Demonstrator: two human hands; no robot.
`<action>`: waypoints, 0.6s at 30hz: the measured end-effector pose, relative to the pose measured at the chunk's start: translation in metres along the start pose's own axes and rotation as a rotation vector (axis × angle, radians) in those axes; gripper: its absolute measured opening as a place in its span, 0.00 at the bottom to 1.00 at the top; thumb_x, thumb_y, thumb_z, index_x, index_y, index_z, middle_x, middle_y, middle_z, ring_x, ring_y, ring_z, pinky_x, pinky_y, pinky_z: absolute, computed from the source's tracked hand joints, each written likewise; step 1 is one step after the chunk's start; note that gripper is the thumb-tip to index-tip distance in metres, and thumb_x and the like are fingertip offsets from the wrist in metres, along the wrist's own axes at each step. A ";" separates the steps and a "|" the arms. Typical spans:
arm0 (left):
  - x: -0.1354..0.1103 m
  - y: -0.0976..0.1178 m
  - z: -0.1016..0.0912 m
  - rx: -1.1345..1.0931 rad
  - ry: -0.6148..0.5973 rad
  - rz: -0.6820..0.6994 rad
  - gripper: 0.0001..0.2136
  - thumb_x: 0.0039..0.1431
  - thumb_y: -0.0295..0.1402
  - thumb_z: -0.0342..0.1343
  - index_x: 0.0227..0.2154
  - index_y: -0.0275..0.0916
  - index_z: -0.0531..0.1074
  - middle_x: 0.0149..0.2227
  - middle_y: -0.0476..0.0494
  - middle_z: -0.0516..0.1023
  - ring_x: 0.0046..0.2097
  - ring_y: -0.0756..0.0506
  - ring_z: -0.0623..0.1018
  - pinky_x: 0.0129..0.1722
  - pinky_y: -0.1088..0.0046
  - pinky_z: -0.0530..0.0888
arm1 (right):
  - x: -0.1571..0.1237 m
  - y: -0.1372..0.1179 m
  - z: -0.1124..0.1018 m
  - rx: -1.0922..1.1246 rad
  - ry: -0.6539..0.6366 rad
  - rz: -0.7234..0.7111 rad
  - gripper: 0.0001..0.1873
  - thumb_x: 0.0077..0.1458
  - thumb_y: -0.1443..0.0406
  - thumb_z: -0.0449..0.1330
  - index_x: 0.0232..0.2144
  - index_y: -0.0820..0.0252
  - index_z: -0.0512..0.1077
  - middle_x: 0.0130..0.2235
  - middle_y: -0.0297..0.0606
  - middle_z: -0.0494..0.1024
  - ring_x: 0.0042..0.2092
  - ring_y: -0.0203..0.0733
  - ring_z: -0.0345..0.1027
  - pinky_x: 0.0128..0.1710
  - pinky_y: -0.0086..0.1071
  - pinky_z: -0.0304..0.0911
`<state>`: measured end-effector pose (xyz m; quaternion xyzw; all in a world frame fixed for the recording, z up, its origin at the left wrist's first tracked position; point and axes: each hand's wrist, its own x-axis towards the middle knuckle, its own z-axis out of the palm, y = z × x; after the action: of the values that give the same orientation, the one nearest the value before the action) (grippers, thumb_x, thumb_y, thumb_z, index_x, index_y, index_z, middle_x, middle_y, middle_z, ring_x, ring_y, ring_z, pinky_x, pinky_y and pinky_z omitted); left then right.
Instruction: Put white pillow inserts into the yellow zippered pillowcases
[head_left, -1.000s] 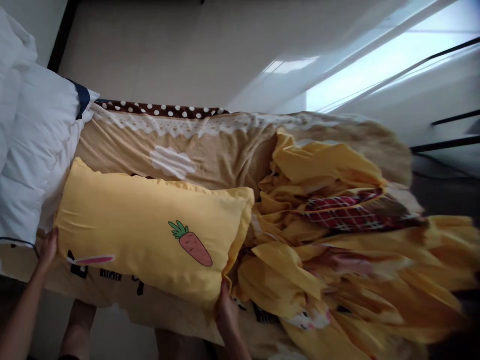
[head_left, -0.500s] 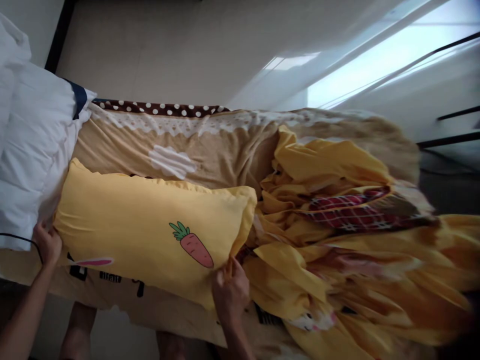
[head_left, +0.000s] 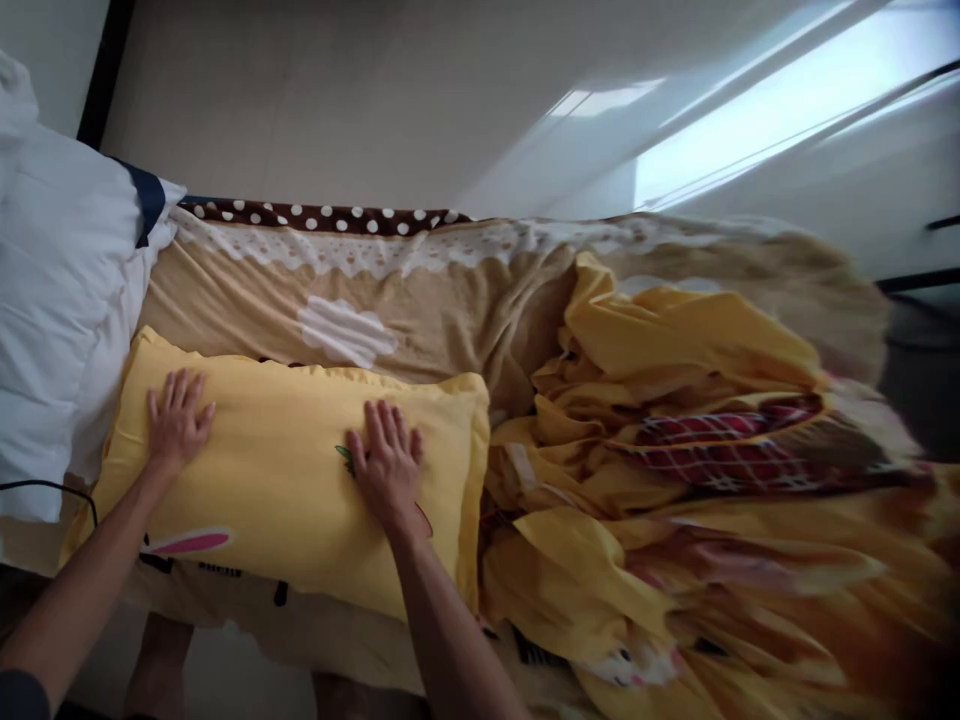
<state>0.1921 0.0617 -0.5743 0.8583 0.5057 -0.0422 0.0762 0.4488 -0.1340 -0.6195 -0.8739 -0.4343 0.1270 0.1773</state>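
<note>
Your left hand [head_left: 176, 418] lies flat on the yellow pillow [head_left: 285, 480], fingers spread, near the pillow's left end; your right hand [head_left: 386, 462] is flat too, fingers spread, pressed on the pillow's right half and covering most of the carrot print [head_left: 346, 457]. The pillow rests along the near side of the bed, on the tan sheet [head_left: 420, 320]; a pink rabbit-ear print [head_left: 187, 542] shows at its lower left edge. Close against the pillow's left end sits a bulky white duvet [head_left: 60, 320] with a navy trim; a thin black cable [head_left: 45, 487] curves over its lower edge, just beside your left forearm. Crowding the pillow's right end is a rumpled yellow cover [head_left: 675, 480], heaped high, with a red plaid patch [head_left: 720, 455] among its folds; it touches the pillow's frilled edge. Beyond the sheet runs a white lace border [head_left: 420, 248], then a brown polka-dot strip [head_left: 322, 217] against the wall.
</note>
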 end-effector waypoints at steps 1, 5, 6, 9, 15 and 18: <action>-0.003 -0.007 0.001 0.015 0.018 -0.044 0.29 0.66 0.45 0.42 0.66 0.39 0.58 0.70 0.36 0.53 0.71 0.33 0.52 0.67 0.40 0.42 | 0.002 0.014 -0.001 -0.034 0.006 0.073 0.30 0.66 0.54 0.46 0.64 0.63 0.61 0.66 0.48 0.62 0.69 0.51 0.49 0.67 0.55 0.39; -0.007 -0.010 0.014 0.005 0.043 -0.098 0.29 0.67 0.44 0.40 0.66 0.37 0.58 0.70 0.35 0.54 0.71 0.34 0.52 0.68 0.42 0.41 | 0.008 0.037 0.006 -0.092 0.008 0.236 0.31 0.66 0.54 0.43 0.64 0.63 0.61 0.65 0.48 0.63 0.68 0.51 0.49 0.67 0.57 0.37; -0.007 -0.009 0.019 0.000 0.048 -0.097 0.29 0.66 0.44 0.40 0.66 0.36 0.58 0.70 0.35 0.54 0.71 0.34 0.52 0.68 0.43 0.41 | 0.009 0.037 0.011 -0.094 0.011 0.237 0.31 0.66 0.55 0.42 0.64 0.64 0.60 0.66 0.48 0.63 0.69 0.51 0.48 0.67 0.57 0.36; -0.004 -0.009 0.034 -0.013 0.074 -0.089 0.29 0.65 0.43 0.40 0.66 0.35 0.60 0.69 0.33 0.55 0.71 0.35 0.53 0.68 0.45 0.41 | 0.007 0.039 0.026 -0.078 0.038 0.224 0.32 0.65 0.56 0.40 0.65 0.67 0.58 0.66 0.51 0.62 0.69 0.51 0.46 0.67 0.57 0.36; 0.002 -0.019 0.077 -0.035 0.105 -0.101 0.31 0.61 0.41 0.37 0.65 0.33 0.60 0.67 0.30 0.59 0.71 0.36 0.51 0.68 0.47 0.39 | 0.000 0.058 0.066 -0.032 0.163 0.238 0.34 0.60 0.59 0.40 0.64 0.69 0.57 0.63 0.55 0.64 0.68 0.56 0.50 0.65 0.61 0.38; 0.004 -0.023 0.090 -0.027 0.130 -0.089 0.33 0.61 0.41 0.35 0.65 0.30 0.60 0.67 0.29 0.59 0.72 0.36 0.48 0.68 0.46 0.38 | -0.004 0.066 0.081 -0.037 0.232 0.264 0.36 0.56 0.59 0.40 0.63 0.71 0.57 0.62 0.57 0.64 0.68 0.59 0.49 0.65 0.62 0.37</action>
<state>0.1749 0.0606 -0.6651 0.8349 0.5476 0.0171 0.0526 0.4626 -0.1581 -0.7199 -0.9353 -0.2947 0.0396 0.1921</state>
